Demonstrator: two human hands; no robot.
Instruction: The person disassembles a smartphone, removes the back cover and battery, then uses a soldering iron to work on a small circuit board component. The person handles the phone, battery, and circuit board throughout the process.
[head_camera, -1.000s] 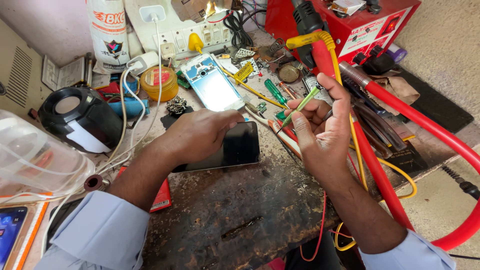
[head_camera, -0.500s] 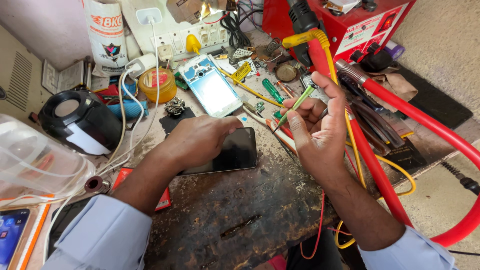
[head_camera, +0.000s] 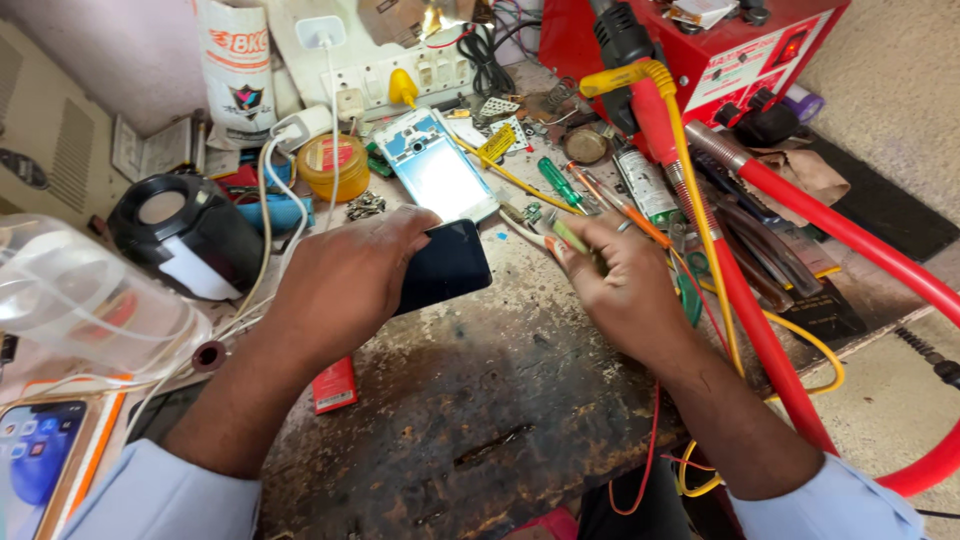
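Observation:
My left hand lies over a black smartphone, gripping it on the worn dark workbench. My right hand is to the right of the phone, palm down, with a thin green-handled tool pinched in its fingers. Just behind the phone lies an opened phone frame with a pale blue-white back.
A red machine with thick red hoses and yellow cables stands at the back right. Screwdrivers, tweezers and small parts lie behind my right hand. A black round speaker, a clear plastic dome, a power strip and a yellow tin are at the left.
My right hand has turned palm down and lowered toward the bench with the green tool. My left hand has stayed on the black phone.

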